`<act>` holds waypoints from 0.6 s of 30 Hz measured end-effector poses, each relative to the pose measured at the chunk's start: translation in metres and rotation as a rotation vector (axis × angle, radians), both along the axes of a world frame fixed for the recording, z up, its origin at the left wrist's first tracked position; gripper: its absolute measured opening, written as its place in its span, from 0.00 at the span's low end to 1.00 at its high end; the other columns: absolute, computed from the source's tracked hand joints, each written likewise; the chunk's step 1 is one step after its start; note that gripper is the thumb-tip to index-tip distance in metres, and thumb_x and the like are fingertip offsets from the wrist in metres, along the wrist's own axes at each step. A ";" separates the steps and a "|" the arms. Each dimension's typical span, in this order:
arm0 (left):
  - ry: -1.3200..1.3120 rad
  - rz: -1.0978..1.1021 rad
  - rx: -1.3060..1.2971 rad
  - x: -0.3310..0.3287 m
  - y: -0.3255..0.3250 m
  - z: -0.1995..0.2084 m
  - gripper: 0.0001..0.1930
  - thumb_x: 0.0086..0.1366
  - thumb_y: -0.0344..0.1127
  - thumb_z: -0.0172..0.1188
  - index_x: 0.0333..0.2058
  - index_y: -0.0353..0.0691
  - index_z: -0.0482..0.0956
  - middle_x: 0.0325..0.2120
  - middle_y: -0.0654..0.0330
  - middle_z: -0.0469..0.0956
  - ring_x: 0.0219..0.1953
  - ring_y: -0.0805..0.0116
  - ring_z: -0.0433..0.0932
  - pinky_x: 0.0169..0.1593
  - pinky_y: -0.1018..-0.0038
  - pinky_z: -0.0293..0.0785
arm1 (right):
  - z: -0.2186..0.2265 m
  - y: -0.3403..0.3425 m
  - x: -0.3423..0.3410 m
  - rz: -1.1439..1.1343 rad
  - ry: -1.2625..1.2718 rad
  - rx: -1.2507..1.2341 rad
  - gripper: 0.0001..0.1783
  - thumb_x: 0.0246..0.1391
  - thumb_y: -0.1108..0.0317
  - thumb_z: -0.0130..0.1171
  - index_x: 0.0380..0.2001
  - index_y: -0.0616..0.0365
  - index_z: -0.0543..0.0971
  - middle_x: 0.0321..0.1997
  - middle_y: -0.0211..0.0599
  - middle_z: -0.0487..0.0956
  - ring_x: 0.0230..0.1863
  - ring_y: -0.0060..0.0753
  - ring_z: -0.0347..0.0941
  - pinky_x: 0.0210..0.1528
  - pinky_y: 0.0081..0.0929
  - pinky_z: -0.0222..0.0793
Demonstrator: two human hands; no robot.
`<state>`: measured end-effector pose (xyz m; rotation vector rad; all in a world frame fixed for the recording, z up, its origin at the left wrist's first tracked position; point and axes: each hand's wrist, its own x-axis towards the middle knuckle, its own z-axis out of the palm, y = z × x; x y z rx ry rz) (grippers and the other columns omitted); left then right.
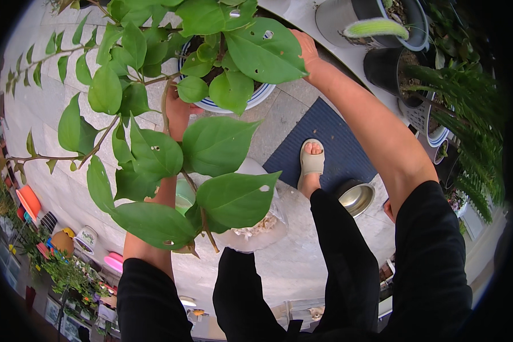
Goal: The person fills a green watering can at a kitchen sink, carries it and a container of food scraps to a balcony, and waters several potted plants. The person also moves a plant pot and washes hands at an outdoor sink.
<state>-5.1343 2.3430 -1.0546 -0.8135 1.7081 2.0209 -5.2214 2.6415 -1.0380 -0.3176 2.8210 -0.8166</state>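
A leafy green plant (154, 102) grows from a round white pot with blue rings (251, 98), which stands on the paved floor ahead of me. My left hand (178, 113) grips the pot's near left rim, half hidden behind the leaves. My right hand (306, 47) holds the pot's right rim, its fingers covered by a big leaf. Both arms reach forward around the plant. Large holed leaves on long stems spread over my left forearm.
A clear plastic bag with pale bits (256, 228) lies by my knees. A steel bowl (356, 196) sits beside a blue mat (330, 137), where my sandalled foot (312, 159) rests. Potted plants and a cactus (376, 25) crowd the right; coloured pots (28, 200) line the left.
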 end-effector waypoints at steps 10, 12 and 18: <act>0.127 -0.081 -0.266 0.006 -0.002 0.024 0.15 0.56 0.27 0.55 0.44 0.33 0.71 0.30 0.61 0.78 0.30 0.73 0.77 0.31 0.79 0.74 | 0.018 -0.012 0.009 0.083 -0.120 0.101 0.19 0.47 0.58 0.54 0.43 0.49 0.73 0.38 0.46 0.78 0.41 0.51 0.73 0.41 0.40 0.69; 0.153 -0.055 -0.294 0.012 -0.008 0.031 0.14 0.57 0.28 0.54 0.43 0.33 0.70 0.30 0.60 0.77 0.31 0.72 0.76 0.33 0.78 0.73 | 0.014 -0.007 0.009 0.116 -0.163 0.121 0.19 0.48 0.61 0.54 0.45 0.51 0.72 0.39 0.44 0.77 0.41 0.47 0.73 0.42 0.37 0.69; 0.303 0.008 -0.509 0.046 -0.027 0.057 0.11 0.61 0.31 0.51 0.40 0.33 0.69 0.30 0.56 0.73 0.32 0.69 0.71 0.37 0.73 0.68 | -0.018 0.011 0.027 -0.046 -0.279 -0.019 0.20 0.53 0.69 0.52 0.51 0.58 0.68 0.44 0.37 0.75 0.44 0.33 0.72 0.49 0.30 0.67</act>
